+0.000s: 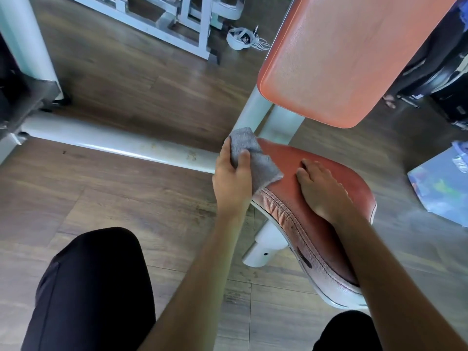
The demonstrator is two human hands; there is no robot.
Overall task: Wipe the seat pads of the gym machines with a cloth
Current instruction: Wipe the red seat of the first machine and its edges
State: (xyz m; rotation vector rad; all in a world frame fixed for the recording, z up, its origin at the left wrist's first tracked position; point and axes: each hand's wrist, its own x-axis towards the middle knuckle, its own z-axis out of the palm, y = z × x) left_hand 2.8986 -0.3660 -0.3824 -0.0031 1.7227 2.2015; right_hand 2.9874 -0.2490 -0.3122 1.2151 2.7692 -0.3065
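Grey terry cloth [255, 158], bunched, lying on the corner of the red-brown padded vinyl seat pad [354, 181] nearest the back pad, gripped between the thumb and curled fingers of the left hand [233, 178]. The right hand [321, 188] rests flat on the pad, fingers straight, grasping nothing. A good wipe probably calls for spreading the cloth flatter, overlapping strokes toward the stitched front edge, and the right hand moving clear. Beyond: orange back pad [336, 59], white tubular frame [114, 140], wood-plank floor [126, 198].
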